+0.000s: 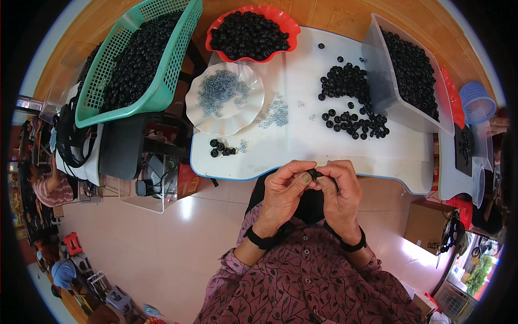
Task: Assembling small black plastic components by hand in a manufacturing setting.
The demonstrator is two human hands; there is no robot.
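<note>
The left hand point(283, 189) and the right hand point(341, 190) are meeting at the near edge of the white table point(310, 146), which is serving as reference. Thumb and fingertips of both hands are clamping on one small black piece point(313, 174), partly hidden by the fingers; its exact form is not showing. On the table's left part, a scalloped white plate point(232, 126) is holding small clear pieces point(218, 90), with more lying just beside it. A few black beads point(220, 147) are sitting near the table's front left corner. A red bowl point(293, 33) at the far left edge is carrying black beads, and a larger group point(345, 81) is lying loose on the right part. A translucent bin point(384, 86) is standing, filled, at the right end; a green basket point(171, 67) is resting, heaped, left of the table.
</note>
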